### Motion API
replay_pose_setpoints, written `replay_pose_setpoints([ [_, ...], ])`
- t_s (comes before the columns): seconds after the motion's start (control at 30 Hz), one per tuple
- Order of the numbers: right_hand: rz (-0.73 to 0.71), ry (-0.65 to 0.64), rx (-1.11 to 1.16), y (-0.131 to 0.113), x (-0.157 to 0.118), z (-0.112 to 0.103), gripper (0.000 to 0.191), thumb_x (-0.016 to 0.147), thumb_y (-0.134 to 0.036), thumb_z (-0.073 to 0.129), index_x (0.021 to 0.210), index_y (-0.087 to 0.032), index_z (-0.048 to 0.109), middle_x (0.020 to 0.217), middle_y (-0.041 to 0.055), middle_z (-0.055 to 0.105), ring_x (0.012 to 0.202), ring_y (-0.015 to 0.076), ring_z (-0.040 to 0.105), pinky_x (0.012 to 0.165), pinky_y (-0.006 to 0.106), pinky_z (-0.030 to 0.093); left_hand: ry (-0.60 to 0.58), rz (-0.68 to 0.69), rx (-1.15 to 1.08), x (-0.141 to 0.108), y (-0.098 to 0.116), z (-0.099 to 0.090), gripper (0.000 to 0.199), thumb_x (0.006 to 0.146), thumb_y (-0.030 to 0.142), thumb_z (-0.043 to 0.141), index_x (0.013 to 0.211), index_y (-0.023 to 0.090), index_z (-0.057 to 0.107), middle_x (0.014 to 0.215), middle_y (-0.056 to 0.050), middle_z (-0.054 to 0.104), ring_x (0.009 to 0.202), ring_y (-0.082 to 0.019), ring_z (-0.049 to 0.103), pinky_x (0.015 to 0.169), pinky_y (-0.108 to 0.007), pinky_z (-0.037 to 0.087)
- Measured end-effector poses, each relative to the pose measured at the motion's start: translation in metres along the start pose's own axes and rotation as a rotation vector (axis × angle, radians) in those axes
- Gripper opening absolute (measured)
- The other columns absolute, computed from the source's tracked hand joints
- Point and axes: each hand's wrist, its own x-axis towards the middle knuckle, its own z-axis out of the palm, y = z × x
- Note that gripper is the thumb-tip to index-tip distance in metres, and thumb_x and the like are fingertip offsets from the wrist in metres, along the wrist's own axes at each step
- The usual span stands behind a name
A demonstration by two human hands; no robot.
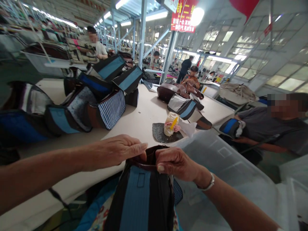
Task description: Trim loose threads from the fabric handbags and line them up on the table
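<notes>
One bag [141, 195], before you between the table [141, 112] and the translucent bin [240, 173], tilted, its mouth away from you: body black, one broad blue panel [133, 207] down the middle, one brown rim [144, 166], one small stitched rectangle [141, 180] on the panel near the mouth. Two hands, both yours: left hand [128, 149] closed with thumb and fingers on the rim's left side, right hand [175, 163] closed, pinching its right side. One dark flat piece [160, 136], one pale cylinder [167, 130] upon it, one bracelet [211, 182] at your right wrist.
</notes>
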Motion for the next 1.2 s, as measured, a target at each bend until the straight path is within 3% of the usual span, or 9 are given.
replay_pose_setpoints([
  [0.1,0.091,0.036,0.088,0.003,-0.003,0.002,0.044,0.096,-0.049,0.065,0.069,-0.015,0.058,0.070,-0.0004,0.045,0.065,0.0112,0.039,0.058,0.026,0.031,-0.079,0.068,0.096,0.002,-0.003,-0.011,0.048,0.093,0.058,0.058,0.069,0.018,0.065,0.076,0.000,0.053,0.067,-0.015,0.045,0.061,-0.023,0.037],
  [0.2,0.178,0.068,0.181,0.001,0.000,0.005,0.047,0.094,-0.053,0.067,0.069,-0.014,0.056,0.068,-0.0017,0.041,0.065,0.0100,0.034,0.057,0.025,0.027,-0.158,0.135,0.148,0.005,-0.003,-0.014,0.045,0.095,0.053,0.057,0.069,0.018,0.062,0.082,-0.001,0.055,0.071,-0.016,0.048,0.068,-0.024,0.039],
  [0.4,0.301,-0.008,0.246,-0.003,0.009,0.011,0.055,0.091,-0.058,0.069,0.065,-0.016,0.045,0.062,-0.0066,0.030,0.056,0.0063,0.022,0.050,0.024,0.018,-0.083,0.207,0.168,0.005,0.001,0.001,0.032,0.091,0.036,0.060,0.065,0.019,0.053,0.079,0.001,0.053,0.070,-0.015,0.048,0.066,-0.026,0.038],
  [0.5,0.266,0.008,0.207,0.004,0.008,0.013,0.057,0.092,-0.060,0.067,0.064,-0.017,0.043,0.063,-0.0061,0.029,0.058,0.0069,0.023,0.051,0.025,0.017,-0.035,0.213,0.134,0.003,-0.002,0.006,0.033,0.092,0.035,0.060,0.065,0.019,0.049,0.081,0.001,0.053,0.072,-0.015,0.047,0.068,-0.026,0.038],
  [0.73,0.247,0.125,0.281,0.011,0.001,0.013,0.053,0.098,-0.063,0.056,0.076,-0.015,0.055,0.070,-0.0021,0.040,0.065,0.0101,0.031,0.060,0.026,0.024,-0.036,0.095,0.022,0.008,-0.009,0.006,0.047,0.101,0.054,0.048,0.075,0.019,0.065,0.074,0.001,0.053,0.064,-0.014,0.045,0.059,-0.025,0.035],
  [0.9,0.192,0.126,0.249,0.003,-0.005,0.006,0.044,0.096,-0.055,0.063,0.088,-0.013,0.066,0.081,0.0018,0.052,0.074,0.0125,0.043,0.068,0.027,0.034,-0.050,0.128,0.006,0.006,-0.003,0.010,0.029,0.102,0.045,0.052,0.098,0.022,0.069,0.084,0.002,0.061,0.077,-0.015,0.053,0.068,-0.022,0.039],
  [1.03,0.195,0.101,0.262,0.001,-0.007,0.005,0.035,0.084,-0.047,0.079,0.087,-0.013,0.070,0.089,0.0039,0.059,0.084,0.0154,0.050,0.075,0.028,0.039,0.121,0.339,0.250,-0.001,0.000,0.017,0.008,0.092,0.025,0.066,0.099,0.022,0.069,0.092,0.001,0.064,0.079,-0.014,0.058,0.072,-0.023,0.042],
  [1.1,0.220,0.108,0.340,0.003,-0.007,0.008,0.033,0.083,-0.044,0.079,0.087,-0.013,0.070,0.087,0.0030,0.057,0.081,0.0142,0.048,0.071,0.027,0.037,0.160,0.466,0.460,-0.004,-0.001,0.020,0.011,0.094,0.019,0.060,0.098,0.022,0.070,0.098,-0.002,0.066,0.081,-0.014,0.060,0.074,-0.025,0.043],
  [1.2,0.266,0.117,0.443,0.009,-0.009,0.012,0.033,0.082,-0.042,0.081,0.090,-0.012,0.069,0.082,0.0010,0.051,0.077,0.0123,0.043,0.066,0.025,0.031,0.153,0.603,0.791,-0.009,-0.001,0.025,0.024,0.102,0.015,0.046,0.100,0.019,0.071,0.093,-0.005,0.065,0.071,-0.014,0.058,0.063,-0.029,0.041],
])
